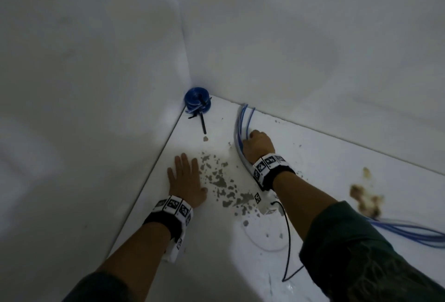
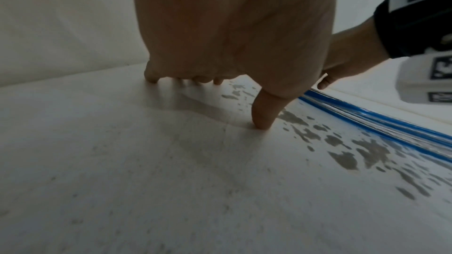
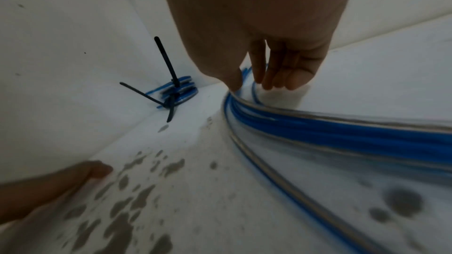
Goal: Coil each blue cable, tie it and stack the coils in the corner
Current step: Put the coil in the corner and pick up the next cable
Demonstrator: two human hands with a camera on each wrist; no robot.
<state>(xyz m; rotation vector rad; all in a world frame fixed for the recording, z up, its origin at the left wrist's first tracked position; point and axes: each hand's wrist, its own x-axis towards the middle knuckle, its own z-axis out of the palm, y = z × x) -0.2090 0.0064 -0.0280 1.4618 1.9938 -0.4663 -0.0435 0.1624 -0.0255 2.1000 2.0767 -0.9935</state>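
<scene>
Left hand (image 1: 186,179): it is lying flat on the white worktop (image 1: 216,253), fingers straight and spread, holding nothing.
Right hand (image 1: 257,145): it is reaching over the loose blue cables (image 1: 243,118), with the thumb on one side of the strands and the fingers curling down on the other side, pinching them.
Loose blue cables: they are running from under the right hand toward the wall, and well apart from the left hand.
Tied coils (image 1: 198,102): they are sitting stacked in the corner, beyond both hands, with black cable ties (image 1: 203,124) sticking out.
Worktop: grey chipped patches (image 1: 216,179) are lying between the two hands.
</scene>
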